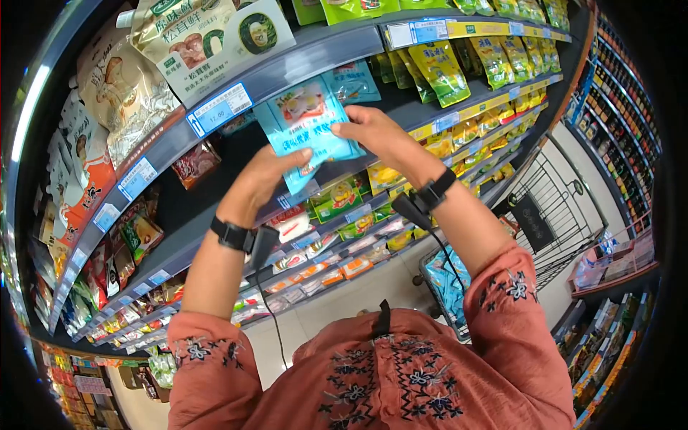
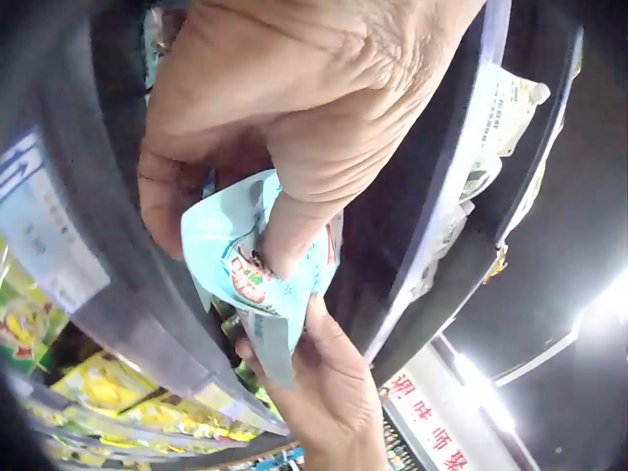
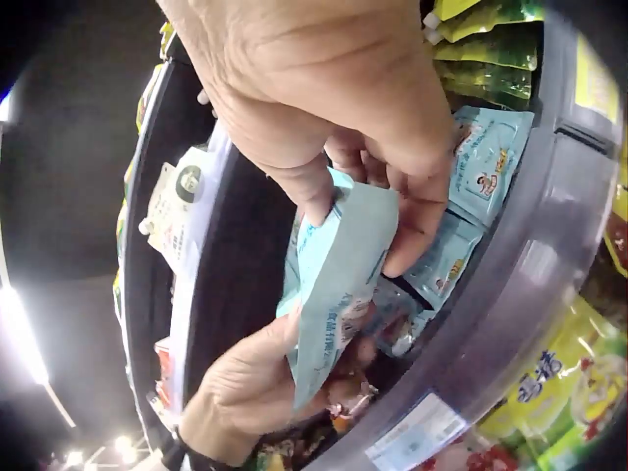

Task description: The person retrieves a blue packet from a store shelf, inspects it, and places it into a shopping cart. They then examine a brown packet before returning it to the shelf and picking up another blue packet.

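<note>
A light-blue printed seasoning packet [image 1: 307, 115] is held in front of the shelf, between both hands. At its lower left edge my left hand [image 1: 259, 178] pinches it, thumb across the printed face. My right hand [image 1: 387, 140] grips the opposite edge, thumb on the front and fingers behind. Seen from the left wrist, the packet [image 2: 245, 255] is bent, with the left thumb pressing into its face. The right wrist view shows the packet [image 3: 348, 245] nearly edge-on. Matching blue packets [image 3: 488, 162] lie on the shelf just beyond the right hand.
A grey shelf edge [image 1: 301, 61] with price tags curves above the hands, with large pouches [image 1: 190, 46] over it. Yellow-green bags [image 1: 438, 72] fill the shelves at right. Behind the right arm stands a wire shopping cart [image 1: 566, 236]; blue packs [image 1: 446, 276] lie low beside that arm.
</note>
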A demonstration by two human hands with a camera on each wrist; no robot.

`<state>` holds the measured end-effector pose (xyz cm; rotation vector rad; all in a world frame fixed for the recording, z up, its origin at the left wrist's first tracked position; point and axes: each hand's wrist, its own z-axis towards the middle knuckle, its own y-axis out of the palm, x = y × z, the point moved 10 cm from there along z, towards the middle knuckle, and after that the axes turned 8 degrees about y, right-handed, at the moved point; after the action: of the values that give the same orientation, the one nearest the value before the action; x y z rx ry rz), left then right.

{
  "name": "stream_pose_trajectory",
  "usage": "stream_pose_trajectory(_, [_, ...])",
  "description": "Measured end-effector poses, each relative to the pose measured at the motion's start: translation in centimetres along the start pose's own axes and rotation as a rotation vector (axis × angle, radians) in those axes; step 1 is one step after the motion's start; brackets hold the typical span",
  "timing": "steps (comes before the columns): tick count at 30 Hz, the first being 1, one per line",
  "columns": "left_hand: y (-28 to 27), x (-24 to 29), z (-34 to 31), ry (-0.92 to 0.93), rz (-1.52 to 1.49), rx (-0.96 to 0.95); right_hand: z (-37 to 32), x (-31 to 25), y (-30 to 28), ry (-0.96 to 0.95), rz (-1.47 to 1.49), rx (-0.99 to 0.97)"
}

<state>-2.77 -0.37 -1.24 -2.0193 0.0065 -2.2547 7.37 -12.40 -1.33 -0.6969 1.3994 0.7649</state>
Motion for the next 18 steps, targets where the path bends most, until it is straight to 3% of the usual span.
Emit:
stream_pose_trajectory(1, [-1.2,-0.5,1.2,-0.016,0.051,-0.048,1.1,-0.3,-0.2,-0.008,-0.057,0.016])
stream_pose_trajectory(6, [-8.2,-1.8,5.8,-0.181,0.521,0.070,6.2,-0.7,-2.3,0.007,-0.204,0.264])
stream_pose_trajectory(7, [-9.0,-1.8,6.5,-0.213,0.607,0.084,7.4,-0.2,-2.3,0.034,-0.185,0.234])
stream_pose_trajectory(10, [-10.6,-0.6,7.5,-0.172,0.637,0.188,10.3,-0.5,-2.9,-0.021,-0.332,0.274])
stream_pose_trajectory(14, [-10.7,2.0,7.9,0.039,0.561,0.271,12.2,-0.5,-4.4,-0.050,-0.491,0.384])
stream_pose_trajectory(15, [-12.8,0.8,8.9,0.144,0.481,0.300,10.5,-1.4,-4.8,-0.077,-0.522,0.481])
stream_pose_trajectory(18, [-15.0,0.1,10.1,0.096,0.577,0.304,6.4,-1.4,-5.8,-0.115,-0.351,0.495])
